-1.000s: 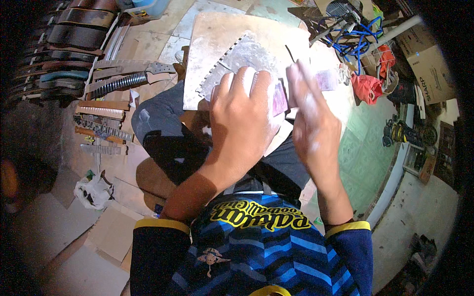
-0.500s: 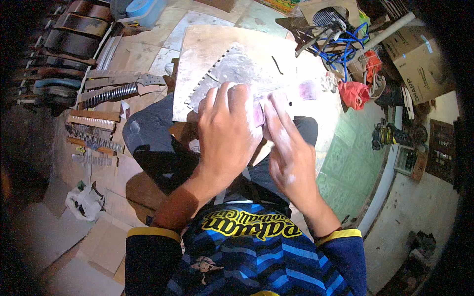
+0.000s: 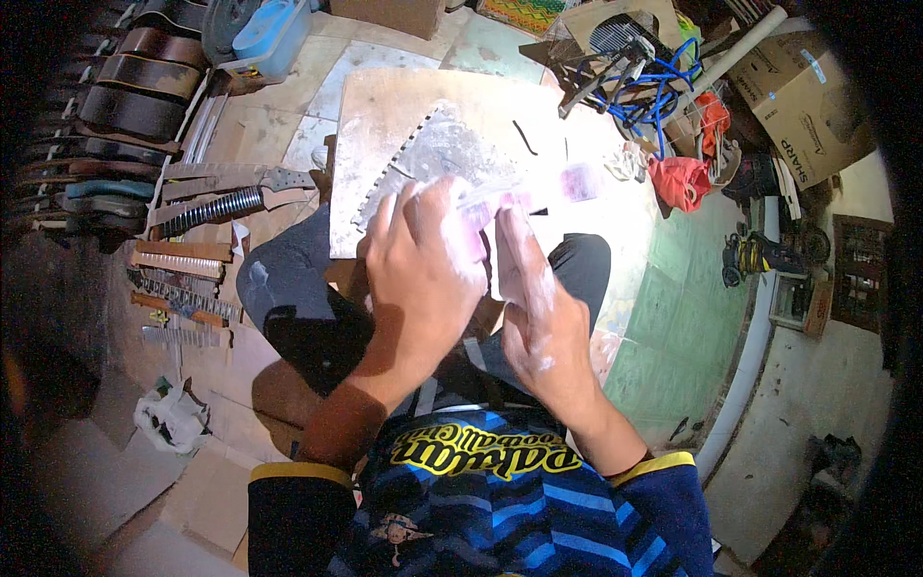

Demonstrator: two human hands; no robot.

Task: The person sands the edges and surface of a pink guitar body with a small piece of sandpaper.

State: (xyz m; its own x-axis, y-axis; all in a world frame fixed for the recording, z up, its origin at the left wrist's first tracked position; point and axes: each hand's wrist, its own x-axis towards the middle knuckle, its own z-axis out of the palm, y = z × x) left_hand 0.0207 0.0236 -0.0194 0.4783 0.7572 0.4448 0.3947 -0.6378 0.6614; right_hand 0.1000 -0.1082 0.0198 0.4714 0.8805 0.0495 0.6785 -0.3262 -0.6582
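Note:
A narrow, pale piece with pinkish patches [image 3: 508,201], dusted white, lies between my two hands above a pale board [image 3: 361,106]. My left hand [image 3: 418,269] curls round its left part, fingers bent over it; a pink area shows by the thumb. My right hand [image 3: 543,317] presses its extended, powdery fingertips against the piece from the near side. What exactly the piece is, I cannot tell. Beyond my left hand, a grey, smeared patch with a black toothed edge [image 3: 433,144] lies on the board. A pinkish square [image 3: 580,183] sits right of my fingertips.
Saws [image 3: 216,207] and other long tools lie on the floor at left, beside a rack of dark curved pieces [image 3: 135,106]. A blue tub [image 3: 274,43] stands at the back. Coiled blue cable [image 3: 663,96], a red cloth bag [image 3: 681,183] and a cardboard box [image 3: 808,106] crowd the right.
Both hands have shifted slightly left and nearer to me. My right fingers now point more straight ahead, and more of the pale pinkish piece shows between the hands.

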